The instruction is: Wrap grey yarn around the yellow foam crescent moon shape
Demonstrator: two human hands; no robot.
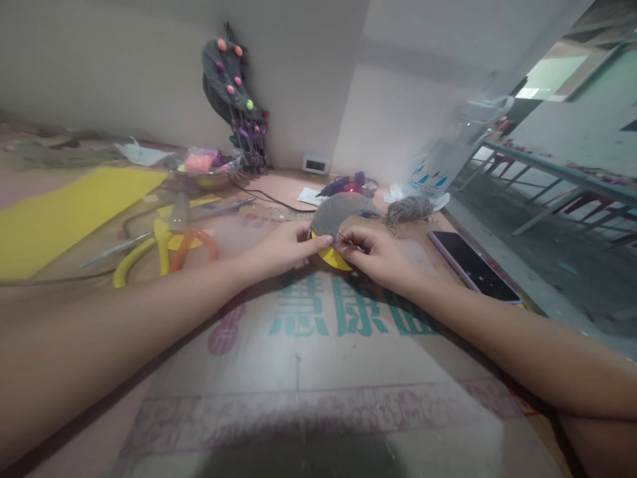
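Near the middle of the table, a crescent shape [334, 214] is partly wrapped in grey yarn, with bare yellow showing at its lower end. My left hand [291, 247] grips its left side, thumb on the front where grey meets yellow. My right hand [371, 251] pinches at the edge of the wrapping, and a thin dark strand seems to show at its fingertips. A ball of grey yarn [411, 209] lies just beyond my right hand. Part of the crescent is hidden behind my fingers.
To the left lie pliers [162, 249], orange-handled scissors [192, 245] and yellow sheets [74, 212]. A glue gun [343, 186], a small digital clock [316, 164] and a decorated grey crescent [219, 79] are at the back. A phone [472, 265] and a large bottle [442, 153] stand right, near the table edge.
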